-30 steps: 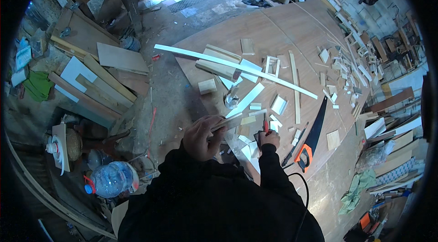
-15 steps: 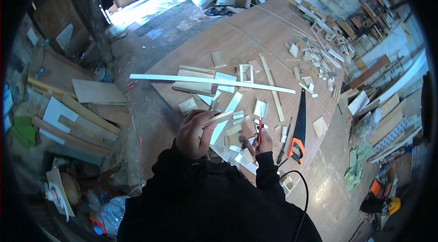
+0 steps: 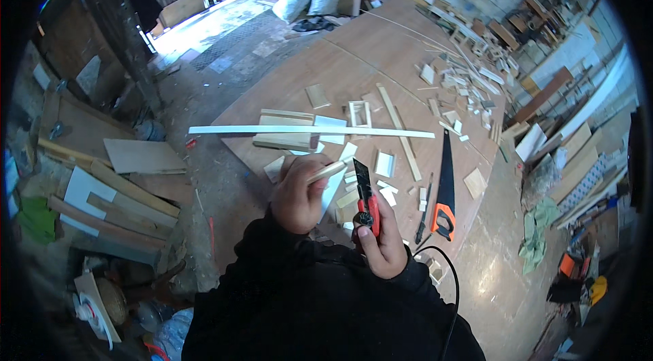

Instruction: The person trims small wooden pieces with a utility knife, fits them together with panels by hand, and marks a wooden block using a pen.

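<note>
Left hand [image 3: 296, 196], right hand [image 3: 383, 242] near each other, both curled.

Two hands [image 3: 296, 192] — one held red-and-black tool [image 3: 372, 207], one orange-handled saw [image 3: 446, 174].

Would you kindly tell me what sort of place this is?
Probably a woodworking shop, given the orange-handled black handsaw, the small pale wood offcuts and the broad brown work surface.

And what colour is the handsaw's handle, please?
The handle is orange and black, clearest in the head view.
</note>
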Motion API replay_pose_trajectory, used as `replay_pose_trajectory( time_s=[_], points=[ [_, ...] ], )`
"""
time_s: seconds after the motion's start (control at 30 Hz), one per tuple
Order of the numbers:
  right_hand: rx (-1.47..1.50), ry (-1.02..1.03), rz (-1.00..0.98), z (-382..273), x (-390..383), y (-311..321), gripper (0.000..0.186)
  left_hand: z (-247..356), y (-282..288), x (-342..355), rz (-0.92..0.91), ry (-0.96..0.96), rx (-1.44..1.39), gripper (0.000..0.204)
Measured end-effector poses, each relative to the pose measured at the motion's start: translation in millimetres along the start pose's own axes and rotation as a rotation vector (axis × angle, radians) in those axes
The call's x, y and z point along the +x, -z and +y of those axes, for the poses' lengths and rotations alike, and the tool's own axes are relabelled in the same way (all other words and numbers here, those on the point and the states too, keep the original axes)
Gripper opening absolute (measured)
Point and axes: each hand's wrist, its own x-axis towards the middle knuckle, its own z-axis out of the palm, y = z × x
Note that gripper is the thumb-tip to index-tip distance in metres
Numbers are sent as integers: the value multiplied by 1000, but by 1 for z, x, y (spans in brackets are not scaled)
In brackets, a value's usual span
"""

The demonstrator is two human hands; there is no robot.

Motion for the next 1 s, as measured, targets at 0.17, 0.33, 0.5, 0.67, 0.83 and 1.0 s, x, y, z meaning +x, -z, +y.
replay_pose_trajectory(
  time_s=[0.17, 0.33, 0.5, 0.67, 0.83, 1.0],
  points=[
    [-265, 164, -36, -14, 3, -8, 63, 5, 1, 0, 40, -43, 1, 28],
    [-254, 130, -38, -8, 2, -15, 64, 6, -1, -3, 85, -97, -36, 32],
    [-376, 191, -8, -6, 0, -15, 65, 8, 2, -4, 93, -113, 19, 36],
    [-378, 236, 0, -6, -3, -14, 67, 7, -2, -6, 99, -115, 9, 35],
    [-356, 240, -6, -14, -5, -13, 69, 10, -4, -7, 100, -123, 20, 36],
    [-391, 250, 6, -24, -7, -15, 72, 5, -13, -16, 149, -132, 45, 35]
  ],
)
